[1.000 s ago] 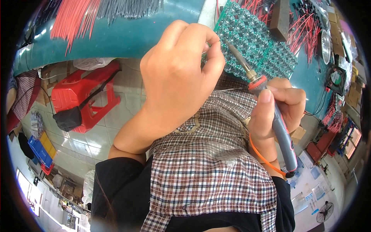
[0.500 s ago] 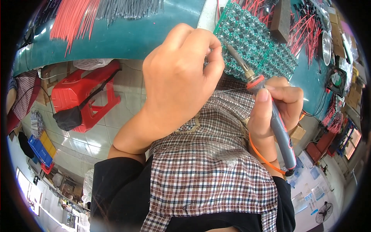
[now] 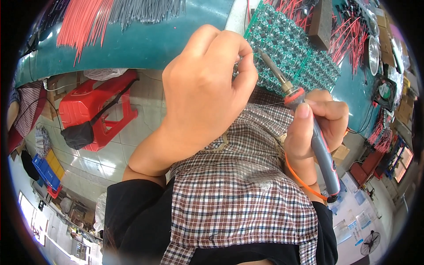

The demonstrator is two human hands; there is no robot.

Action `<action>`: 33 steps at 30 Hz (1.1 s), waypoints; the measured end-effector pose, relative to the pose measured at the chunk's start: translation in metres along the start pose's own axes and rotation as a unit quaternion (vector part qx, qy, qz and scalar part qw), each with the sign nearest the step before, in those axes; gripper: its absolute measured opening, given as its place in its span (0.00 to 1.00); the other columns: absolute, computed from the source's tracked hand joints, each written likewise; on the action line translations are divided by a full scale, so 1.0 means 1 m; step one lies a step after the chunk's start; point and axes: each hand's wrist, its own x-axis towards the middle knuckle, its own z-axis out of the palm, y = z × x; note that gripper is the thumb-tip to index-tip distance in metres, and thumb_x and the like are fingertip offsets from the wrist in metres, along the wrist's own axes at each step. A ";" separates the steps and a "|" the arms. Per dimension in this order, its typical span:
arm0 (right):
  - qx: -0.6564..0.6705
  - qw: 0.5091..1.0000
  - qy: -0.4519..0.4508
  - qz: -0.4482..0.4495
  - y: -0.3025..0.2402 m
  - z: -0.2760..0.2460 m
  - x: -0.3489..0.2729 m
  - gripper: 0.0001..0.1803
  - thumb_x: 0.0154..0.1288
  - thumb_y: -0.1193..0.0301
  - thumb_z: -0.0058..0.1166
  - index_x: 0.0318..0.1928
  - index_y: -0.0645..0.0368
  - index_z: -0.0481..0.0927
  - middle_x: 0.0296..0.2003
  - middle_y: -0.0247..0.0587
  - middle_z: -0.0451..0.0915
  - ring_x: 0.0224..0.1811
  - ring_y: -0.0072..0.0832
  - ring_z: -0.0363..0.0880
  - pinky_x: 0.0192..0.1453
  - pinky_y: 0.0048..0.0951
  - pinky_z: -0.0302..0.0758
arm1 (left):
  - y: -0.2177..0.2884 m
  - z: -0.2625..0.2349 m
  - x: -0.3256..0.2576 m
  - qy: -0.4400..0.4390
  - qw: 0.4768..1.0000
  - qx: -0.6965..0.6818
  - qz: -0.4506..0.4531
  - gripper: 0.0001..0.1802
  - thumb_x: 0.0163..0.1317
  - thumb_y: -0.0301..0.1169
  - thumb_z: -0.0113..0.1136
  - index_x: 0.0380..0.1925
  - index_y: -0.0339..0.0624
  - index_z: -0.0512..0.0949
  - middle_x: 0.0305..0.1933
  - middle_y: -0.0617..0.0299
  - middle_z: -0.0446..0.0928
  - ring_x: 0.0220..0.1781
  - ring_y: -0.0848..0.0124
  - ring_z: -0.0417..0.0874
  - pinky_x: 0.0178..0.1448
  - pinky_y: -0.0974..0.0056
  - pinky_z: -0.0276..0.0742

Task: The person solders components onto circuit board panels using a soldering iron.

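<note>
My right hand [image 3: 316,126] grips a grey and red soldering iron [image 3: 324,154], its orange cable [image 3: 304,185] trailing from the rear end. The iron's metal tip points up and left over a green panel of circuit boards [image 3: 278,37] crowded with small parts. Beside that tip, at the panel's left side, my left hand [image 3: 205,84] is closed in a pinch. Whatever lies between its thumb and fingers is hidden. A thin strand [image 3: 267,105] crosses the gap between the hands, below the panel.
Red wires [image 3: 86,24] and grey wires [image 3: 145,11] lie on the green table [image 3: 141,48]. A dark block [image 3: 321,24] rests by the panel, near more red wires [image 3: 349,42]. A small black fan [image 3: 384,92] sits rightward. A red stool [image 3: 95,106] stands on the floor at left.
The soldering iron and my right hand have shifted slightly right and down, with the tip drawing a little away from my left fingers. My left hand has barely moved.
</note>
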 end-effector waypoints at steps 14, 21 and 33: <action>-0.018 0.998 -0.014 0.050 -0.013 -0.002 0.017 0.11 0.54 0.81 0.56 0.31 0.63 0.65 0.20 0.38 0.70 0.19 0.17 0.64 0.23 0.18 0.60 | 0.002 0.000 0.000 -0.006 1.000 0.008 -0.003 0.06 0.48 0.20 0.64 0.26 0.39 0.78 0.22 0.66 0.71 0.15 0.81 0.66 0.21 0.74 0.62; -0.034 0.994 -0.034 0.095 -0.021 -0.006 0.031 0.12 0.54 0.80 0.57 0.31 0.62 0.65 0.20 0.37 0.70 0.20 0.17 0.64 0.24 0.18 0.60 | 0.005 -0.001 0.003 -0.004 1.000 0.011 -0.009 0.05 0.50 0.21 0.64 0.26 0.39 0.77 0.23 0.67 0.70 0.16 0.82 0.67 0.21 0.75 0.62; -0.025 0.997 0.055 -0.043 -0.027 -0.037 0.080 0.03 0.50 0.79 0.45 0.27 0.65 0.66 0.17 0.44 0.66 0.22 0.25 0.62 0.32 0.25 0.62 | 0.007 0.003 0.018 0.030 0.999 0.027 0.000 0.05 0.48 0.21 0.64 0.26 0.41 0.78 0.24 0.69 0.72 0.14 0.83 0.58 0.17 0.73 0.52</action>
